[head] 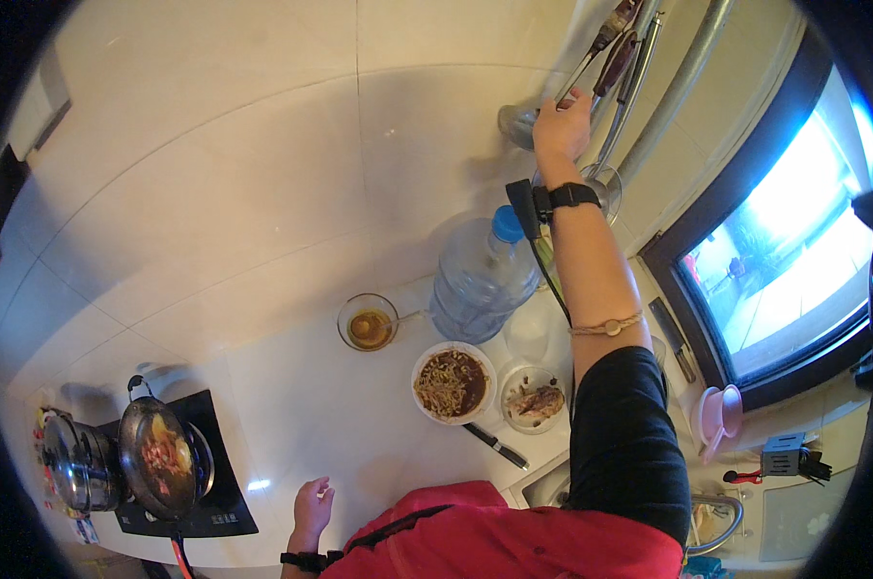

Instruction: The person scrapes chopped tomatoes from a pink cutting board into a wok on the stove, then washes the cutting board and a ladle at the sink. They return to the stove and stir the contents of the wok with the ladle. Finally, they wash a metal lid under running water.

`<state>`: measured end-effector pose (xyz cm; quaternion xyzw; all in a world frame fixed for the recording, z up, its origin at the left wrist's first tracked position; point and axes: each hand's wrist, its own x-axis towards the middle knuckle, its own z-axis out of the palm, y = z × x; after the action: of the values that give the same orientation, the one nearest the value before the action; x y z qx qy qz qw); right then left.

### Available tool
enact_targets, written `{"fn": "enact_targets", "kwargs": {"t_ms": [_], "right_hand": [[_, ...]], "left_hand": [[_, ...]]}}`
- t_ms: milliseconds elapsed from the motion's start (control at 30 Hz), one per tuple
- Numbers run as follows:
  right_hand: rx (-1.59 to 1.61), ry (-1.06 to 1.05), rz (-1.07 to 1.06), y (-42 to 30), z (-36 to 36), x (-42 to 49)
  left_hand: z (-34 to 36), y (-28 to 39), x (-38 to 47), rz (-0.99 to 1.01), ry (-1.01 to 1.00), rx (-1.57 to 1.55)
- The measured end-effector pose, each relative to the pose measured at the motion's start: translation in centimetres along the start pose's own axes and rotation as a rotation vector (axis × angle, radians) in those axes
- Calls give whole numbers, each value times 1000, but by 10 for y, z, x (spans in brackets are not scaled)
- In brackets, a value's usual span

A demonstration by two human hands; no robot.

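My right hand [563,130] is raised to the wall, fingers curled around the metal shaft of a hanging kitchen utensil [610,32]. A rounded, dull metal head [517,127] shows beside that hand; whether it belongs to the same utensil is unclear. More long-handled utensils, one a metal ladle [628,87], hang close by. Low over the white countertop [284,405], my left hand [313,506] holds nothing, its fingers loosely bent. To its left, a wok [160,459] with chopped food sits on a black induction cooktop [226,506].
Below my right arm stand a large plastic water bottle [480,282], a bowl of sauce and shreds [453,382], and a dish of cooked meat [534,402]. A glass bowl [367,322], a black-handled knife [495,445], a steel pot [81,463] and a sink [545,485] are also there.
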<state>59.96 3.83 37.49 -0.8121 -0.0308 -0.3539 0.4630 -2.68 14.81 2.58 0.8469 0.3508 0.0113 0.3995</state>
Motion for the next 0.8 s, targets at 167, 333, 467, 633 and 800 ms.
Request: {"fn": "enact_targets", "kwargs": {"t_ms": [167, 333, 467, 633, 800], "right_hand": [[35, 12, -89, 4, -15, -2], [10, -30, -148, 19, -25, 5], [83, -59, -192, 29, -20, 18], [99, -70, -176, 23, -17, 16], [-97, -51, -200, 12, -23, 11]], "left_hand": [[0, 0, 2, 28, -11, 15], [1, 0, -1, 64, -12, 36], [0, 5, 0, 18, -34, 45], [-1, 12, 1, -30, -34, 19], [0, 7, -2, -35, -19, 18]]}}
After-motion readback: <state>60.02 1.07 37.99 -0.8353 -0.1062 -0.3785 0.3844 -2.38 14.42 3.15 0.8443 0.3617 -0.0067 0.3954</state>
